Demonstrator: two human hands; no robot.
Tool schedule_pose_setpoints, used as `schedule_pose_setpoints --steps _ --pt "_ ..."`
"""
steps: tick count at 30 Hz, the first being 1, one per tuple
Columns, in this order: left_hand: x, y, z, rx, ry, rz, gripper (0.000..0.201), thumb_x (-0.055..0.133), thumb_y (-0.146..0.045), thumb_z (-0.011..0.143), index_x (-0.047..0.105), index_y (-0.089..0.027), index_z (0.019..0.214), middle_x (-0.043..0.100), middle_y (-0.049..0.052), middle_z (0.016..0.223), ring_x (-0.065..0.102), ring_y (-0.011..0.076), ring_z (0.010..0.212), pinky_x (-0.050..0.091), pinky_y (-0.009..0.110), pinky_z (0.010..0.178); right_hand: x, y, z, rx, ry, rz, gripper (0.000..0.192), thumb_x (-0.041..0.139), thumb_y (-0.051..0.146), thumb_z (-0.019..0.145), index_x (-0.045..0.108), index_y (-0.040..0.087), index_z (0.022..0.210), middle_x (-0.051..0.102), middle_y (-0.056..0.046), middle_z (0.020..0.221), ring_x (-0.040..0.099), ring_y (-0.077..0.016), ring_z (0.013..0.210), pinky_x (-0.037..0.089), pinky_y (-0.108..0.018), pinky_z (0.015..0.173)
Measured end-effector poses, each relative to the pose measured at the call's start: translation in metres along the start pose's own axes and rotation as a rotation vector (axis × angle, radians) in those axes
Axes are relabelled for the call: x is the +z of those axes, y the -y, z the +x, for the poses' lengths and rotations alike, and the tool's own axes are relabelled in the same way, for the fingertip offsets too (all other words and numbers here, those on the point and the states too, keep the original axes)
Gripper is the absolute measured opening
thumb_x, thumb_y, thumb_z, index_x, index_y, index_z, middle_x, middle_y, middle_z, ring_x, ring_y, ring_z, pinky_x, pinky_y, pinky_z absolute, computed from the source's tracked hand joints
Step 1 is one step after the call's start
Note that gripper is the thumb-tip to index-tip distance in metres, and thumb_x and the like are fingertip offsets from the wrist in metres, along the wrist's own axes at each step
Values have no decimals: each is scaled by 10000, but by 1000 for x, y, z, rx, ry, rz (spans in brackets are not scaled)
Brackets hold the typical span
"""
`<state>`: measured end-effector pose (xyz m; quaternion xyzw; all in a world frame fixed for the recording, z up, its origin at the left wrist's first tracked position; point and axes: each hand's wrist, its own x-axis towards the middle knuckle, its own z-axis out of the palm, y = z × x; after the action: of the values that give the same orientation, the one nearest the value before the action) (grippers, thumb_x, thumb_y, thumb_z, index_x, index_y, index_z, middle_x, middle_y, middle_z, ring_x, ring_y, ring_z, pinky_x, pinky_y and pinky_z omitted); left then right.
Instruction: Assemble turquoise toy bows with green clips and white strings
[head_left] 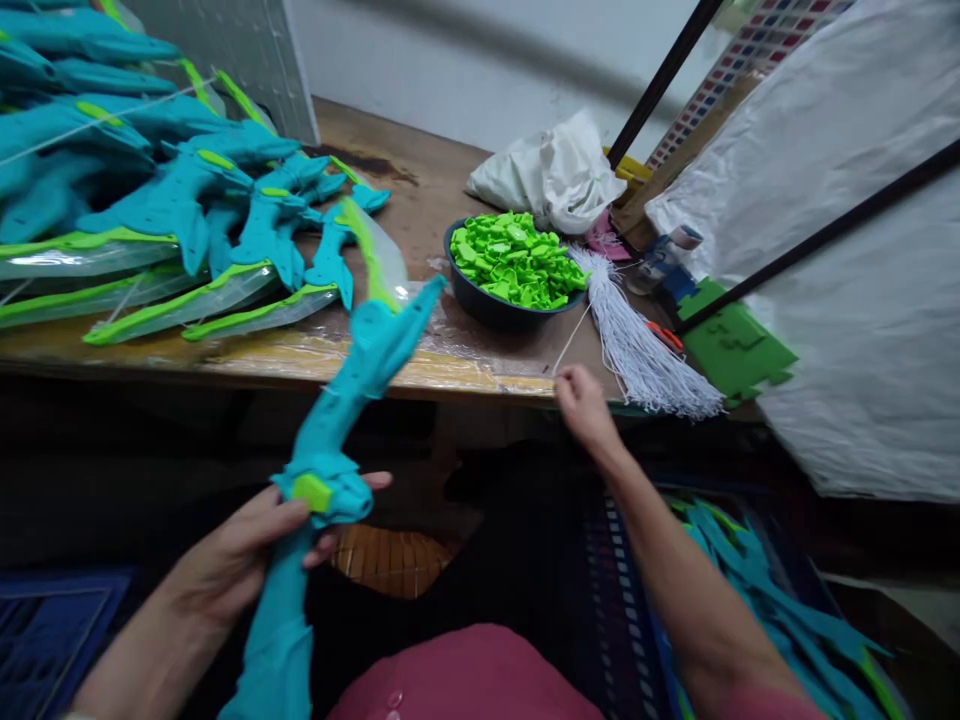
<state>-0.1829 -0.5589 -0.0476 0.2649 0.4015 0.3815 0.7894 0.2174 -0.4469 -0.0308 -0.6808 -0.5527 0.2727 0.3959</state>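
My left hand (225, 560) is wrapped round the middle of a teal plastic toy bow (328, 415), with the thumb beside its bright green insert. The bow slants up in front of the table edge. At the right, the fingers of my right hand (586, 405) are pinched on a thin white string (574, 338) by the table's front edge. That string runs up toward a thick bundle of white strings (634, 335). Behind the right hand stands a dark bowl (487, 308) heaped with small green plastic pieces (517, 258).
Teal toy bows (172, 190) are piled on the table (405, 150) at the left. A white sack (551, 175), orange-handled scissors (665, 337) and a green foam mat piece (739, 340) lie at the right. A blue crate (611, 590) with more teal parts stands below my right arm.
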Motion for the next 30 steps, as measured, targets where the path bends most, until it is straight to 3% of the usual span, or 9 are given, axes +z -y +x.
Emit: schedule_pose_setpoints --steps 2,5,8,13,16,18,24,27,30 --pt "14 14 16 -74 68 -78 460 924 -395 689 805 -172 1073 765 171 1196 595 106 602 490 190 491 40 8 -52 42 213 142 192 571 372 943 585 190 884 555 23 698 490 -122 630 410 -253 619" --pt "27 31 41 -109 135 -102 368 934 -401 681 800 -141 904 751 82 773 562 85 535 468 152 484 95 16 -130 148 529 352 267 599 455 906 591 193 857 572 28 675 461 -97 548 387 -231 540" --pt "26 40 53 -138 172 -81 379 929 -436 674 774 -113 800 654 39 600 538 89 500 467 163 486 124 14 -177 284 709 522 333 655 516 876 597 189 856 580 28 675 464 -87 515 384 -216 488" --pt "12 43 36 -217 241 -35 404 931 -408 644 779 -96 851 695 81 660 564 120 489 438 200 448 133 2 -170 445 728 741 488 742 645 784 643 188 926 722 -62 919 690 -177 827 566 -311 765" --pt "7 52 19 -301 357 21 460 925 -442 626 789 -99 901 710 85 690 539 109 481 393 194 430 134 -1 -145 486 691 854 617 610 753 823 628 217 1127 702 -121 1256 701 -242 1104 569 -409 939" --pt "4 61 9 -356 424 72 486 917 -475 617 791 -102 901 722 88 701 532 109 489 391 200 441 137 -4 -133 507 684 870 641 615 739 834 616 215 1203 676 -137 1323 690 -256 1156 567 -430 957" --pt "-3 75 -15 -249 301 296 473 945 -414 614 754 -164 968 759 56 848 603 165 698 451 247 629 149 -24 -156 564 623 717 389 805 566 797 639 214 798 650 7 765 641 -152 758 534 -276 708" --pt "2 79 -19 -223 247 418 438 932 -389 646 745 -181 983 746 35 899 614 203 817 471 288 747 154 -22 -187 592 747 733 405 814 600 778 665 225 745 654 2 724 635 -168 723 538 -299 685" --pt "9 87 -18 -218 329 446 422 912 -410 672 747 -185 989 745 33 963 614 217 887 478 314 838 162 -13 -200 658 874 821 522 816 676 726 731 185 879 709 -62 797 687 -221 751 575 -364 684"
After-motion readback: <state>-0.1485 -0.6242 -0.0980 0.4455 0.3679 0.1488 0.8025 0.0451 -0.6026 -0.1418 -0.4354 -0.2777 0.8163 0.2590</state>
